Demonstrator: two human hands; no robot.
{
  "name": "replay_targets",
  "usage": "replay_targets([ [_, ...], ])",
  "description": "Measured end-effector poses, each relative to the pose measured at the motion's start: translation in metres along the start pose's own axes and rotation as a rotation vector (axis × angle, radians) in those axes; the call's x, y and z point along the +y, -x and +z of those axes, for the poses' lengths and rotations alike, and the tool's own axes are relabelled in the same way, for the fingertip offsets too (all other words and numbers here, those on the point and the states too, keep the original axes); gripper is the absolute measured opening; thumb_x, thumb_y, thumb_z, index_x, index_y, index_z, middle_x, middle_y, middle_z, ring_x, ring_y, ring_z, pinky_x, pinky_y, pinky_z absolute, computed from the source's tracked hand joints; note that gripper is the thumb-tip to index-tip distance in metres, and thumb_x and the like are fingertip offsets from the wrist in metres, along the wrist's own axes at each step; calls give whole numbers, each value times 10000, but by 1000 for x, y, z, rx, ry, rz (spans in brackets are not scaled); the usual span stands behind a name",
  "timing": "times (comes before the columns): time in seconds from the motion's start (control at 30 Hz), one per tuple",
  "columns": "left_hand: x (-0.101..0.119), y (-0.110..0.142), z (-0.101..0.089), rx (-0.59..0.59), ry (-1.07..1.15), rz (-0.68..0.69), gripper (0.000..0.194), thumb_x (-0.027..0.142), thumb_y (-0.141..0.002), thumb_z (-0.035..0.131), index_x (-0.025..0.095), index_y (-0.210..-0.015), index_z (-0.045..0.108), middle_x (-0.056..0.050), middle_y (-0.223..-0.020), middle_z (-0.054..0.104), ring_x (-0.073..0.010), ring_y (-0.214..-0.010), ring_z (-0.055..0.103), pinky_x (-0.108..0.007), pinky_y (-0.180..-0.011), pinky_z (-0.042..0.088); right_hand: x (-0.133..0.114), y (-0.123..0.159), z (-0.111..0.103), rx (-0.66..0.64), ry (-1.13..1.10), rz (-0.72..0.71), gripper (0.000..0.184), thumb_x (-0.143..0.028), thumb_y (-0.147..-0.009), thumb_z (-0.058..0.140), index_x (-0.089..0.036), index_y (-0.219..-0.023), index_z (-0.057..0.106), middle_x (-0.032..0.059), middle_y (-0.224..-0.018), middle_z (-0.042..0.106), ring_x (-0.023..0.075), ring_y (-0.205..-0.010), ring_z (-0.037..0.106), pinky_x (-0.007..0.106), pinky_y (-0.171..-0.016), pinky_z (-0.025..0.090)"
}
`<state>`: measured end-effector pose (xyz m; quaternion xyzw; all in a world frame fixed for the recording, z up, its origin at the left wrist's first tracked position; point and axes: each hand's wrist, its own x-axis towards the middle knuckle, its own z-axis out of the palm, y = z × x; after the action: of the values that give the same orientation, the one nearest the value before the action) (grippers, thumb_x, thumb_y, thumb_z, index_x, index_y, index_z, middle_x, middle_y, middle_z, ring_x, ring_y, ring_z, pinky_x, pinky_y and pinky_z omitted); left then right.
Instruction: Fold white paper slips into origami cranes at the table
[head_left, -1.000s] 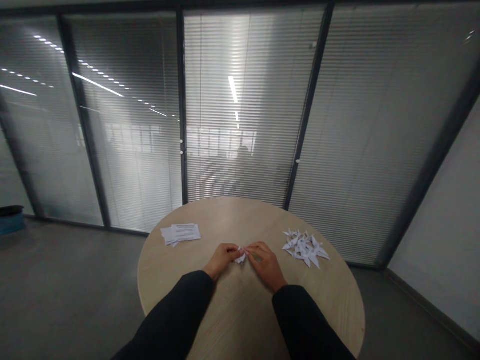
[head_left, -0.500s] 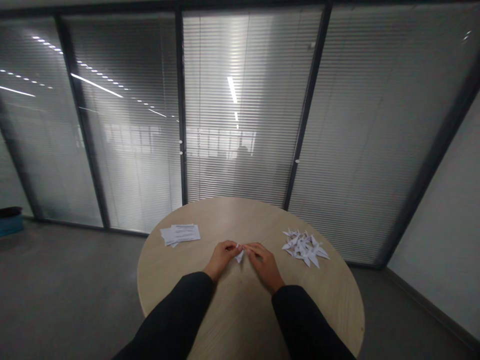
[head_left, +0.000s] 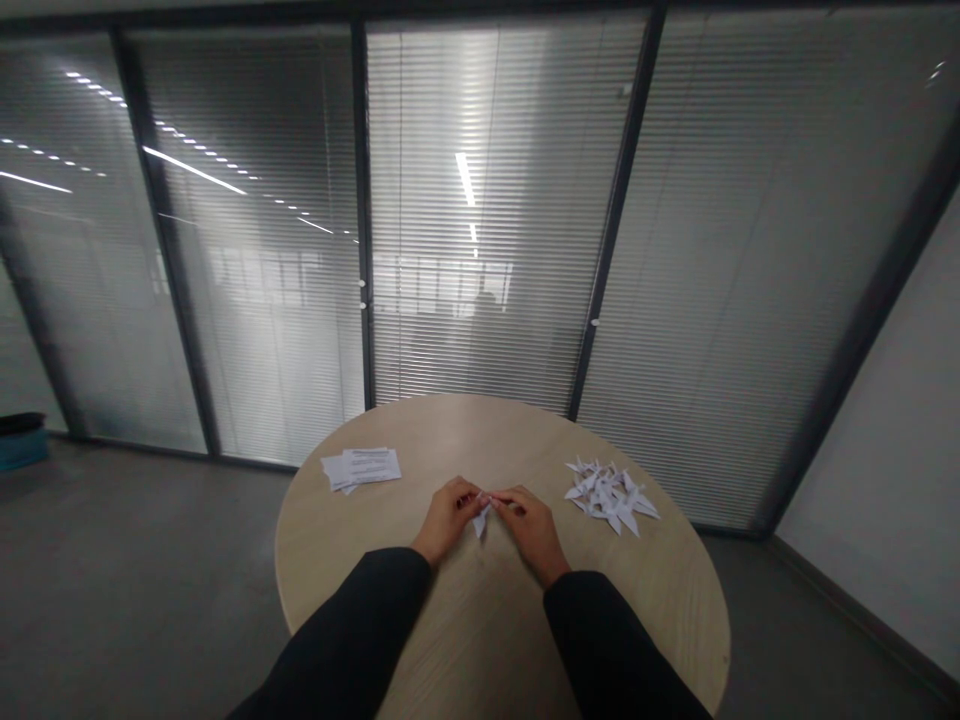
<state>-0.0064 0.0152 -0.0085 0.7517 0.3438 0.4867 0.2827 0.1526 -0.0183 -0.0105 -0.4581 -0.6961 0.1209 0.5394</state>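
Both my hands meet over the middle of a round wooden table (head_left: 480,640). My left hand (head_left: 448,520) and my right hand (head_left: 532,527) each pinch one end of a small folded white paper piece (head_left: 481,518) held just above the tabletop. The fingers of both hands are closed on it. Black sleeves cover both my forearms.
A pile of several finished folded white paper shapes (head_left: 611,496) lies to the right of my hands. A small stack of white paper sheets (head_left: 361,467) lies at the left back of the table. Glass walls with blinds stand behind; grey floor surrounds the table.
My hands have drawn slightly closer together and the paper piece between them has turned to hang more downward. Nothing else has moved.
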Motion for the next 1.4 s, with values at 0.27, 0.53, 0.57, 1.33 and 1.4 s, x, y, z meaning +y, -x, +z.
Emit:
replay_targets([
  [0.27, 3, 2, -1, -35, -151, 62, 218, 333, -830, 522, 157, -776, 641, -40, -748, 577, -150, -712, 524, -253, -669, 395, 1, 1, 0, 14, 72, -69, 252, -364, -848, 523, -183, -807, 693, 64, -786, 662, 171, -712, 618, 274, -618, 498],
  [0.53, 4, 4, -1, -78, -242, 103, 209, 302, -852, 491, 161, -797, 635, -49, -779, 586, -163, -766, 533, -267, -718, 404, 1, 2, 0, -9, 189, -121, 230, -307, -863, 501, -180, -803, 683, 63, -770, 650, 178, -713, 603, 295, -662, 494],
  [0.57, 4, 4, -1, -82, -248, 110, 212, 298, -856, 485, 159, -800, 635, -50, -781, 586, -163, -771, 531, -268, -722, 404, 1, 2, 0, -13, 197, -122, 229, -303, -864, 499, -178, -807, 682, 64, -771, 649, 178, -714, 602, 296, -662, 494],
  [1.33, 3, 4, -2, -130, -224, 123, 215, 272, -860, 469, 156, -814, 645, -58, -795, 601, -173, -810, 521, -282, -767, 393, -1, 1, -1, -32, 196, -96, 209, -277, -847, 505, -186, -776, 679, 53, -758, 650, 171, -702, 603, 282, -633, 486],
  [1.4, 1, 3, -2, -136, -224, 91, 225, 287, -858, 473, 159, -807, 650, -59, -786, 606, -172, -787, 530, -280, -753, 400, -2, 1, -1, -44, 170, -89, 217, -299, -854, 504, -191, -810, 687, 56, -783, 659, 173, -726, 608, 284, -642, 490],
])
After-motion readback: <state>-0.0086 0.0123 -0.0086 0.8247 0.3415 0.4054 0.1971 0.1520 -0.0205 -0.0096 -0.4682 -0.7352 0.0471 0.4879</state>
